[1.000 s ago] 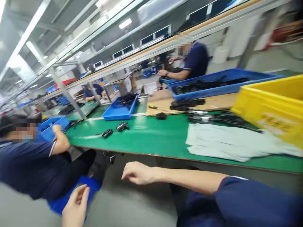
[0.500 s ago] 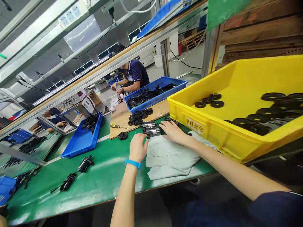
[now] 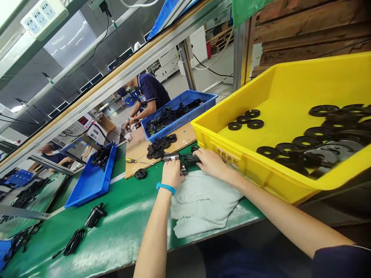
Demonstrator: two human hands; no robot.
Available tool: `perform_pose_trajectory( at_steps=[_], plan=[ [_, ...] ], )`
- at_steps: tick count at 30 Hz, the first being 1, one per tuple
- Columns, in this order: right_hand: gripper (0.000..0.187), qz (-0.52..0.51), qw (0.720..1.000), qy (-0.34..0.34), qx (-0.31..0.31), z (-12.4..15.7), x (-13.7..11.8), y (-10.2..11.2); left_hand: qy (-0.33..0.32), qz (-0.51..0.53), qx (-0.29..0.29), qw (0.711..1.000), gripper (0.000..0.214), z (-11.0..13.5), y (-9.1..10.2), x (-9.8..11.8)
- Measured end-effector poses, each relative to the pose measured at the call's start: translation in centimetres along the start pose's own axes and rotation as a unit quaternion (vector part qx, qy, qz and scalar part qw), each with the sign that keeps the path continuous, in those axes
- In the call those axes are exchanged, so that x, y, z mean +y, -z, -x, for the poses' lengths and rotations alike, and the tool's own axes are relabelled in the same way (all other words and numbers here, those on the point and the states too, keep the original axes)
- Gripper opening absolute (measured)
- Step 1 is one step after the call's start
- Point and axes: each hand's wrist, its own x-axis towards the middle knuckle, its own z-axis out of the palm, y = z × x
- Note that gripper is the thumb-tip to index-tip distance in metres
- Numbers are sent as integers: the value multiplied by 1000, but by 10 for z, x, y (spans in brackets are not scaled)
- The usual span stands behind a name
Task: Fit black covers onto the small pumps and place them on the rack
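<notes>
My left hand (image 3: 172,174) curls its fingers (image 3: 171,164) against a chrome cylinder (image 3: 171,156); my right hand (image 3: 212,164), fingers slightly spread, lies on its black cable (image 3: 189,159), beside the yellow bin (image 3: 203,133). I can't tell whether either grips. Both sit above a gray cloth (image 3: 203,204).

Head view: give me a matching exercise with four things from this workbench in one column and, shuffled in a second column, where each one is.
Things:
1. small black rings
2. yellow-handled screwdriver
3. blue wristband
4. pale grey cloth

Places:
A. around the wrist of the left hand
B. on the green bench top
C. inside the yellow crate
D. on the wooden board

Pairs: 1-C, 2-D, 3-A, 4-B.
</notes>
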Motion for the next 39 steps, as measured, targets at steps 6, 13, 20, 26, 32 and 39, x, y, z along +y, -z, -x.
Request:
perform_pose_trajectory(
  at_steps=[6,13,20,26,32,39],
  plan=[
    [23,-284,944,76,146,-14,-54,51,100,68,141,983,55,56,30,-13],
    [26,-415,864,219,182,-30,-209,71,272,314,345,842,52,207,107,-14],
    [45,-520,755,383,117,91,-361,5,462,346,495,649,50,368,140,35],
    [75,-575,615,409,-353,167,-448,-8,611,152,554,545,39,462,141,76],
    [67,-559,456,346,-600,210,-512,-5,686,60,527,499,30,527,134,111],
    [57,-456,301,390,-741,256,-577,-8,708,-6,490,509,45,650,154,150]
  ],
)
